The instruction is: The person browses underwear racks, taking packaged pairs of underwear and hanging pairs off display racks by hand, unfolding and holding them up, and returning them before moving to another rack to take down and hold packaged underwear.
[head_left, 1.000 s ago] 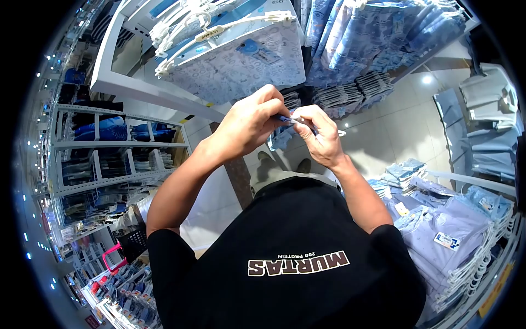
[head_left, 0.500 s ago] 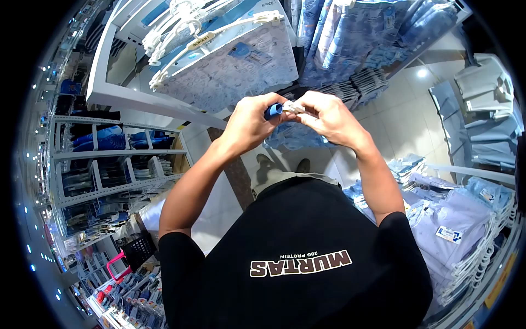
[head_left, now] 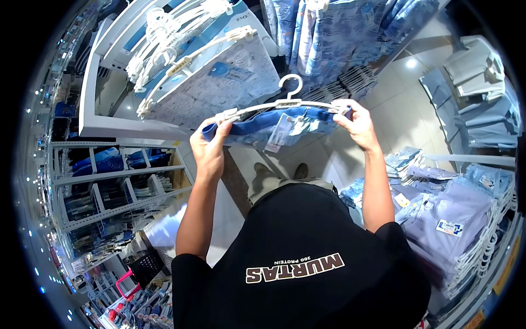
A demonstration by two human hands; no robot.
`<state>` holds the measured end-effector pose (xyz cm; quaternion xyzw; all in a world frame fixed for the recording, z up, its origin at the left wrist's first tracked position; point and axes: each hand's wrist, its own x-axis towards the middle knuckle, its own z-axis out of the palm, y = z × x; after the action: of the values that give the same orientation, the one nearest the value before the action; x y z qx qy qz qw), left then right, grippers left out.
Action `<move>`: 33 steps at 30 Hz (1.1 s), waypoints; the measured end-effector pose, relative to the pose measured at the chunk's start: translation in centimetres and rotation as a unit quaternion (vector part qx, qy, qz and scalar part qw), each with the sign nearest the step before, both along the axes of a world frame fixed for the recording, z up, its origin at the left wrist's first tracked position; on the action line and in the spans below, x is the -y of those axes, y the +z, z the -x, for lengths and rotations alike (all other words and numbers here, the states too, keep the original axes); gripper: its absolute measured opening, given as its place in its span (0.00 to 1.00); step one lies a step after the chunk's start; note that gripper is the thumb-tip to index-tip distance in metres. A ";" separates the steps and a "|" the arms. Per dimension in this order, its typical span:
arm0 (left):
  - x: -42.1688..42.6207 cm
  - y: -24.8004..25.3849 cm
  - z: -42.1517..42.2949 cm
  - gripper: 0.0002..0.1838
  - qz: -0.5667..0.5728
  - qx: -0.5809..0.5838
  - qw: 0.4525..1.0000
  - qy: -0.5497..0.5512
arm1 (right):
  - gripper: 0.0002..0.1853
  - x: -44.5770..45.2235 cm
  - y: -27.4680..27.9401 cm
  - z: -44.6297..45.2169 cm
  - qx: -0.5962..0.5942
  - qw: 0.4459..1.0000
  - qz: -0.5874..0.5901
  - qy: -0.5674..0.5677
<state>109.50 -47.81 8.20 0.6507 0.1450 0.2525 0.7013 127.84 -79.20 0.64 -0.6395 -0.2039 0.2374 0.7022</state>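
A white clip hanger (head_left: 287, 102) is stretched between my hands, its hook pointing away from me. From its clips hangs a light blue patterned garment with a dark blue waistband (head_left: 252, 125); a white paper tag (head_left: 280, 133) dangles at its front. My left hand (head_left: 210, 143) is closed at the left clip, thumb against the waistband end. At the other end, my right hand (head_left: 357, 127) pinches the right clip and the waistband corner. Most of the garment below the band is foreshortened, so its full shape is hidden.
A white rack (head_left: 129, 129) ahead to the left carries pale printed clothes on white hangers. Blue patterned garments (head_left: 337, 38) hang farther ahead. Folded clothes fill shelves (head_left: 118, 178) at left; lilac garments (head_left: 438, 219) lie on hangers at right. A black basket (head_left: 147, 267) with a pink handle stands lower left.
My hands were close together over a small white piece and the blue band's end. Now they have spread apart, and the whole hanger with the garment shows between them.
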 end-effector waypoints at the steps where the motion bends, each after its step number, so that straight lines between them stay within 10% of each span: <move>1: -0.4 -0.7 0.6 0.09 0.026 -0.018 0.999 -0.007 | 0.09 -0.7 0.8 0.6 0.018 0.999 -0.032 -0.016; 8: -3.8 -5.8 3.6 0.10 0.134 -0.129 0.977 -0.103 | 0.05 -1.3 5.2 1.0 0.034 0.999 -0.012 0.035; 15: 0.4 0.4 2.4 0.23 -0.322 -0.058 0.944 -0.035 | 0.06 -3.1 8.1 3.1 0.071 0.988 0.090 0.106; 20: 6.4 0.1 -1.6 0.21 -0.441 0.014 0.890 -0.117 | 0.07 -4.7 7.8 4.4 0.119 0.974 0.124 0.146; 28: 9.1 -1.9 -3.4 0.13 -0.116 -0.050 0.972 -0.198 | 0.11 -4.1 7.5 5.2 0.070 0.987 0.079 0.120; 33: 8.7 -2.0 -3.7 0.11 -0.124 -0.058 0.969 -0.206 | 0.13 -3.2 6.8 4.3 -0.067 0.993 0.043 0.091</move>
<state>113.23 -56.56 6.20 0.7622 0.0158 0.0809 0.6421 123.52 -76.00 7.47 -0.6309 -0.2035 0.3512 0.6613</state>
